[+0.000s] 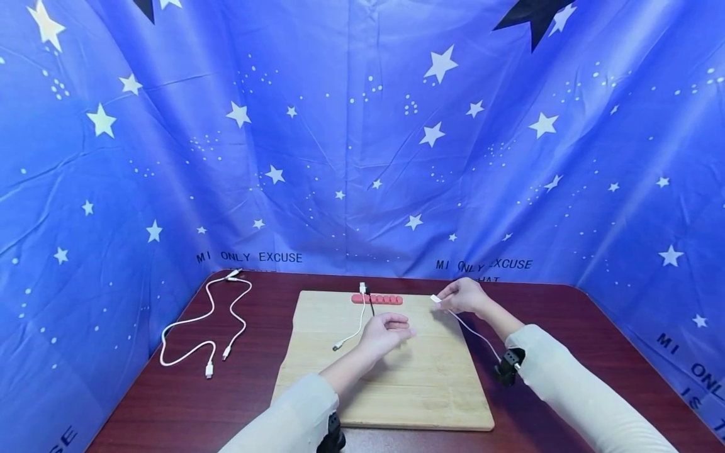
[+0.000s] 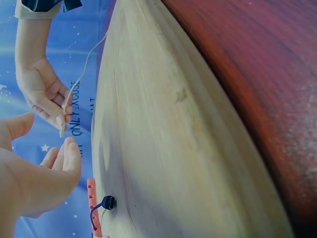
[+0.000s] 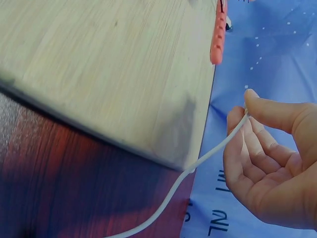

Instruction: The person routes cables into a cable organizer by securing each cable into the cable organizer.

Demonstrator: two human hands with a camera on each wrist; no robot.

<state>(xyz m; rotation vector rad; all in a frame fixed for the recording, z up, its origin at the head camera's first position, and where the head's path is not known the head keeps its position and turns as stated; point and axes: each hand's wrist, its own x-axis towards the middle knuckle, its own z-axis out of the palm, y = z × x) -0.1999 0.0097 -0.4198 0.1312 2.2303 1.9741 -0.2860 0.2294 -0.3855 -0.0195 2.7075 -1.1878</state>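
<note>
My right hand [image 1: 466,296] pinches a white cable [image 1: 477,332] just behind its white plug [image 1: 435,298], above the board's far right corner. From there the cable trails down past the board's right edge. My left hand [image 1: 384,335] is held over the wooden board [image 1: 419,377] with its fingers apart from the thumb and nothing between them. Beyond it, a red cable clip strip [image 1: 391,301] lies along the board's far edge. Another white cable [image 1: 360,322] and a black cable [image 1: 371,306] sit at the strip's left end. In the left wrist view the black plug [image 2: 109,202] shows beside the strip.
Two more white cables [image 1: 187,322] lie loosely on the dark red table [image 1: 249,396] left of the board. A blue star-patterned cloth [image 1: 351,157] hangs around the table's back and sides.
</note>
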